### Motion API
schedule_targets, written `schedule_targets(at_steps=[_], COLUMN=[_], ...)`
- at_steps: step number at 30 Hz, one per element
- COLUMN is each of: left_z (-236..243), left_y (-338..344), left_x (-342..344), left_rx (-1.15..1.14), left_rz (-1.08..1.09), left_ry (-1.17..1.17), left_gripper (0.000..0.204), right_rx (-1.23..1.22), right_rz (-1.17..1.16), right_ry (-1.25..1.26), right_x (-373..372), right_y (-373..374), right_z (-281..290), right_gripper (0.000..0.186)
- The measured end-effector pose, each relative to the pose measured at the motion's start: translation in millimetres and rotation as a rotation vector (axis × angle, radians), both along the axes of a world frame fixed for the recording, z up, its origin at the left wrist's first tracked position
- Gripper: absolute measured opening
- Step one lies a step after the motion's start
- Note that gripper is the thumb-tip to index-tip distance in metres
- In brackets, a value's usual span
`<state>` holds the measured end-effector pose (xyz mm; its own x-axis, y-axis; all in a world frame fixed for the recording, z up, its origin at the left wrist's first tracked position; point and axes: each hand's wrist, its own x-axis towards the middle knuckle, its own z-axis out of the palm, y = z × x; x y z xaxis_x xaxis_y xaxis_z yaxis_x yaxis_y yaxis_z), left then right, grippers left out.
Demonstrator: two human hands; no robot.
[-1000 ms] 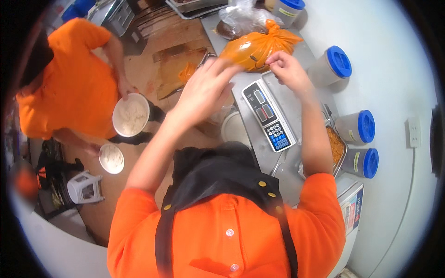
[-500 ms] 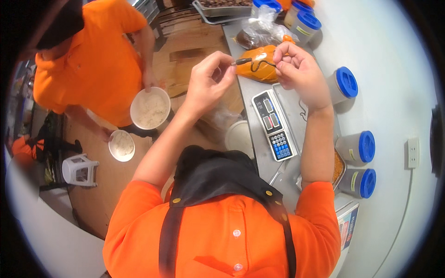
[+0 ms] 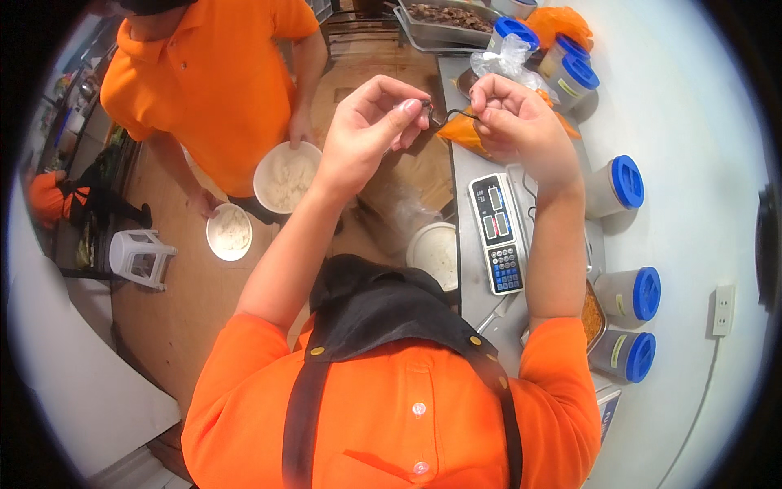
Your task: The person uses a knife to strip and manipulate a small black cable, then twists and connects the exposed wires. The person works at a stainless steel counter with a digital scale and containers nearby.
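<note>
My left hand point(image 3: 371, 134) is raised at the centre, fingers pinched on one end of a short dark cord point(image 3: 452, 112). Opposite it, my right hand point(image 3: 525, 134) grips the cord's other end between thumb and fingers. The cord's end at my left fingers is partly hidden. Just beyond my hands lies an orange plastic bag point(image 3: 459, 137), with a knotted clear bag point(image 3: 509, 61) behind it. A white weighing scale point(image 3: 507, 273) with a keypad is on the steel counter point(image 3: 481, 334) under my right forearm.
A co-worker point(image 3: 204, 90) at left holds two white bowls point(image 3: 285, 179) of pale contents; another person point(image 3: 53, 196) is farther back. Blue-lidded containers point(image 3: 615, 293) line the wall. A meat tray point(image 3: 452, 18) is at top, a white stool point(image 3: 138, 257) left, a white tub point(image 3: 432, 253) below the counter's edge.
My left hand has come to the cord and taken hold of one end. Both hands are now raised holding it. The view has shifted, with more of the far counter showing.
</note>
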<state>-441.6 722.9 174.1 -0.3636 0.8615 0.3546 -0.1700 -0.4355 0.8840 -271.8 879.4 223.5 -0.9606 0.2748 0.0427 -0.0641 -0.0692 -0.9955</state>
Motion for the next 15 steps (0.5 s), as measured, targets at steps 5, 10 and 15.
schedule_targets(at_steps=[5, 10, 15], left_z=[-5.5, -19.4, -34.2], left_y=[-8.3, -8.2, -9.9], left_x=[0.7, 1.4, 2.0], left_rx=[-0.027, -0.049, -0.018], left_rz=[0.017, -0.053, -0.103], left_ry=[-0.114, -0.306, -0.396], left_gripper=[0.018, 0.016, 0.015], right_rx=[-0.029, -0.068, -0.122], right_rz=[0.026, 0.042, 0.043], right_ry=[0.032, 0.082, 0.061], right_x=[0.5, 3.2, 3.2], right_y=[-6.6, -9.9, -14.8], right_z=[-7.1, -17.6, -26.3], right_gripper=[0.009, 0.008, 0.007])
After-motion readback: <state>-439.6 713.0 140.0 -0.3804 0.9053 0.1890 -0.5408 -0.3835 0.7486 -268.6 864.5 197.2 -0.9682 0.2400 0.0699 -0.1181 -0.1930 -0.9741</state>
